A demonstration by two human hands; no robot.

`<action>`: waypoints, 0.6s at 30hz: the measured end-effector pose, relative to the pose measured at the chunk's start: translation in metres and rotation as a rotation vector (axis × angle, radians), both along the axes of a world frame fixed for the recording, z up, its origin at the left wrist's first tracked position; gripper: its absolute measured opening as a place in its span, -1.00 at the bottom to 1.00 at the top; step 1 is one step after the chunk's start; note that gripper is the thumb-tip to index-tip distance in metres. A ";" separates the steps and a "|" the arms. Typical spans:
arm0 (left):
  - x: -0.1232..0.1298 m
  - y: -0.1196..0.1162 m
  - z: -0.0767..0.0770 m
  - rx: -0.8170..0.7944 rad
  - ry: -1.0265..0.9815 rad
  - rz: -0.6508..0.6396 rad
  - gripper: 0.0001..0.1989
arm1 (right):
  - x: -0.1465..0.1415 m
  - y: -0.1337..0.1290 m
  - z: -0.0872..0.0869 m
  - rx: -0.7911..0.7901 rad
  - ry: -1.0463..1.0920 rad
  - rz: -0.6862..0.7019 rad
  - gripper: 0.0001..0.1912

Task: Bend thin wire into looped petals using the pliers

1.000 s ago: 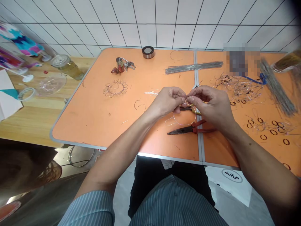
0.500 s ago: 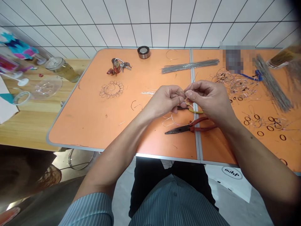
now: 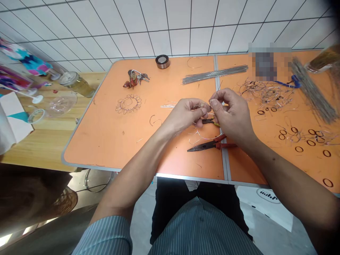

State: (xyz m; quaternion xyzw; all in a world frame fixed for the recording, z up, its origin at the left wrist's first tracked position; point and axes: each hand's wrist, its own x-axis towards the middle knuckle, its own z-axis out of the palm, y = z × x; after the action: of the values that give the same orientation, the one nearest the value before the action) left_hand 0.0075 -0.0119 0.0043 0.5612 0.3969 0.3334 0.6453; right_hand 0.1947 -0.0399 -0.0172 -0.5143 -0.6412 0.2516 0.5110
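Note:
My left hand is closed in a pinch on a thin wire piece with a large loop hanging below the fingers. Right beside it, my right hand pinches the same wire work, and a thin end sticks up above its fingertips. Red-handled long-nose pliers lie on the orange table below the hands. A second pair of pliers with yellow handles is partly hidden behind my hands. To the left lies a looped wire ring.
A bundle of straight wires, a tape roll and keys lie toward the wall. Tangled wire, dark rings and another wire bundle are at the right. A lidded cup stands at the left.
The view has shifted slightly, so things at the left appear further right. My right hand has tilted more upright, with its index finger raised. The wire loop hangs a little lower.

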 end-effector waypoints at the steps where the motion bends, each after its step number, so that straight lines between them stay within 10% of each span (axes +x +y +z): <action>1: 0.000 0.000 0.000 -0.020 -0.008 0.004 -0.85 | -0.001 0.000 -0.001 0.027 -0.026 -0.019 -0.71; 18: 0.001 -0.004 0.002 0.123 -0.016 0.031 -0.89 | 0.006 0.003 0.012 0.068 -0.090 -0.025 -0.84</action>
State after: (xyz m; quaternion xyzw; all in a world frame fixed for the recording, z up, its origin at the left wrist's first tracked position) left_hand 0.0084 -0.0163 0.0068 0.5910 0.3790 0.3716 0.6075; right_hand 0.2005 -0.0366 -0.0055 -0.5154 -0.6653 0.1999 0.5017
